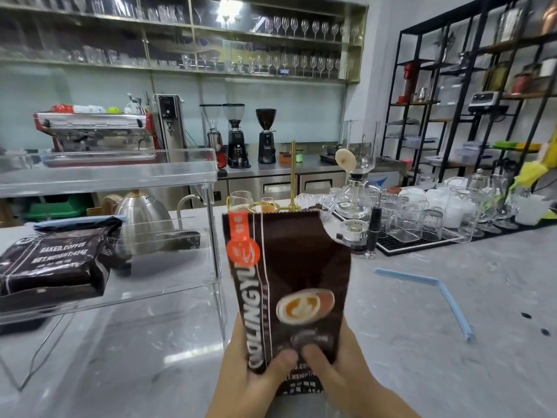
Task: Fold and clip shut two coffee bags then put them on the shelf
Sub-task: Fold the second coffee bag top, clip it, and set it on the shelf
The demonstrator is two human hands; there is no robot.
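A dark brown coffee bag point(298, 267) with an orange label stands upright in the middle, its top edge unfolded. My left hand point(247, 375) and my right hand point(343, 369) grip its lower part from both sides, thumbs on the front. A second coffee bag point(57, 263), folded and closed with a light blue clip point(78, 222), lies on the lower level of the clear acrylic shelf point(120, 176) at the left. Another light blue clip point(437, 292), open in a V shape, lies on the grey counter to the right.
A steel kettle point(141, 224) stands on the shelf behind the clipped bag. Glass cups point(428, 218) on a black mat, a siphon brewer point(355, 194) and a gold stand point(292, 182) crowd the counter's far side. Black racks point(482, 101) stand at the right.
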